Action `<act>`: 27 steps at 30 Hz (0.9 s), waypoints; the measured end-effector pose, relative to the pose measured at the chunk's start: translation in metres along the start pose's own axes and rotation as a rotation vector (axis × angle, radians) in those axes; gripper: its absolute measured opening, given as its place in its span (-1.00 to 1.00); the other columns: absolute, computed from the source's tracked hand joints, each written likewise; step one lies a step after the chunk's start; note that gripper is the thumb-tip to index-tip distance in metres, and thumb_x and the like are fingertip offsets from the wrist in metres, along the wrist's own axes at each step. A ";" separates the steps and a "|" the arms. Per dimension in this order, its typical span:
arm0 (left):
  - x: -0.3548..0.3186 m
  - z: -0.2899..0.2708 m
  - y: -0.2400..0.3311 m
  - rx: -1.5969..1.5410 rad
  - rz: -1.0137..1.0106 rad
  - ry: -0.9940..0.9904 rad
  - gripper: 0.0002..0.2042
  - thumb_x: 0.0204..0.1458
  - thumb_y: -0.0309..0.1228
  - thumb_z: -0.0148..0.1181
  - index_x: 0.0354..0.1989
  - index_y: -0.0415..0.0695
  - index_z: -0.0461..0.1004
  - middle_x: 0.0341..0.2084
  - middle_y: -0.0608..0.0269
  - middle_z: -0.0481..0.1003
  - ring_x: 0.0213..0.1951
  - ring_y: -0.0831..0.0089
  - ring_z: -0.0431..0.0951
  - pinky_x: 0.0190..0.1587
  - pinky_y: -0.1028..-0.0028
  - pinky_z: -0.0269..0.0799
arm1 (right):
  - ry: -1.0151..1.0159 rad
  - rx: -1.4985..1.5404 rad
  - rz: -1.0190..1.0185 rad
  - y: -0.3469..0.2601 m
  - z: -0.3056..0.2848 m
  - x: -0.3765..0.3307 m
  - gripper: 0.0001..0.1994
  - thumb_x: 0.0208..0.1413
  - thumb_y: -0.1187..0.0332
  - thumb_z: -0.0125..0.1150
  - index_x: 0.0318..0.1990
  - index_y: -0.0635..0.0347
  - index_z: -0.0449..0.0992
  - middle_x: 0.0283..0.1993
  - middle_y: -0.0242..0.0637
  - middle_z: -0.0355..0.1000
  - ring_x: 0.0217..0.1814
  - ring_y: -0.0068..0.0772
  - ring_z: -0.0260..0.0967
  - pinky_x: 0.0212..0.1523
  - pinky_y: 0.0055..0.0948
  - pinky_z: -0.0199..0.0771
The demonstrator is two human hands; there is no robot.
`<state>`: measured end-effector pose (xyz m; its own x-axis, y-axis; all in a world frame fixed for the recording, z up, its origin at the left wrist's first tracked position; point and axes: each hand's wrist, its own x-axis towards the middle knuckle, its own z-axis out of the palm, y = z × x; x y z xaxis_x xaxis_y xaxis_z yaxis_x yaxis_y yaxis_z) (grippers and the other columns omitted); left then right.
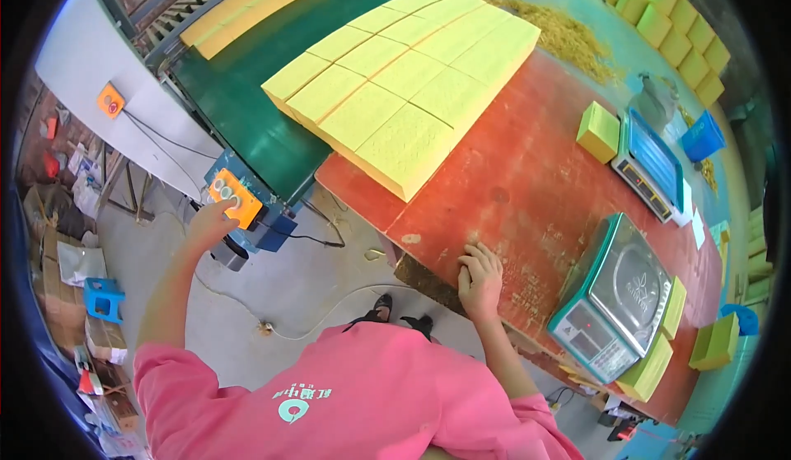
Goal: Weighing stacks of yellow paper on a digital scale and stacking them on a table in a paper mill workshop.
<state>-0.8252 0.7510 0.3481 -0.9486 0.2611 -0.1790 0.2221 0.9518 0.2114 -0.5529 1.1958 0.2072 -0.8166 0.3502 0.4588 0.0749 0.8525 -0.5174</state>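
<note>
My left hand (212,224) reaches to an orange control box (237,197) with round buttons, a digit extended onto one button; its other fingers are partly hidden. The box sits at the near end of a green conveyor belt (247,106). My right hand (480,279) rests open, palm down, on the near edge of a red table (503,205), holding nothing. Ahead of it, a slab of yellow blocks (404,73) in tight rows lies across the table's left part and over the belt. Further yellow blocks (255,11) stand in a row along the belt's far left side.
A scale with a metal plate (638,287) stands right of my right hand, yellow blocks (647,369) beside it. Farther back are a second scale (651,159), a single yellow block (599,130) and a blue bucket (703,136). A cable (321,316) crosses the floor; a blue stool (103,298) is left.
</note>
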 end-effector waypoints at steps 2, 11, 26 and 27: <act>0.006 -0.005 -0.002 0.008 0.021 -0.021 -0.51 -0.14 -0.19 0.22 0.04 -0.06 0.53 -0.34 0.02 0.57 -0.23 0.11 0.58 -0.15 0.19 0.45 | 0.019 -0.001 0.019 -0.001 0.000 0.001 -0.87 -0.01 0.52 0.16 -0.27 0.20 0.55 0.00 -0.19 0.51 0.20 -0.03 0.36 0.24 -0.08 0.24; 0.066 -0.019 0.172 0.005 0.706 0.324 -0.62 0.05 -0.30 0.23 0.05 -0.14 0.48 -0.11 0.05 0.53 -0.18 0.17 0.55 -0.15 0.27 0.46 | 0.157 0.163 0.112 -0.021 0.007 -0.006 -0.82 -0.06 0.62 0.17 -0.27 0.22 0.56 -0.15 -0.17 0.55 0.01 -0.08 0.48 0.07 -0.17 0.44; 0.057 0.100 0.280 -0.004 1.244 0.135 -0.32 0.17 -0.04 0.05 0.25 -0.43 0.21 0.28 -0.23 0.19 0.36 -0.04 0.12 0.39 0.11 -0.02 | -0.086 1.809 1.072 -0.082 0.083 -0.053 -0.42 0.15 0.42 0.00 0.34 0.41 0.12 0.30 -0.11 0.28 0.32 -0.24 0.26 0.29 -0.28 0.22; 0.037 0.100 0.275 -0.010 1.277 0.077 -0.33 0.18 -0.05 0.04 0.26 -0.40 0.21 0.29 -0.23 0.18 0.36 -0.06 0.11 0.39 0.12 -0.02 | -0.087 1.898 1.013 -0.081 0.080 -0.051 -0.38 0.13 0.45 -0.01 0.38 0.37 0.06 0.35 -0.13 0.21 0.38 -0.26 0.16 0.37 -0.22 0.10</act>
<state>-0.7767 1.0389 0.3037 -0.0742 0.9746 0.2114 0.9797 0.0316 0.1980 -0.5634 1.0778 0.1681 -0.8962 0.2547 -0.3633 -0.0797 -0.8979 -0.4329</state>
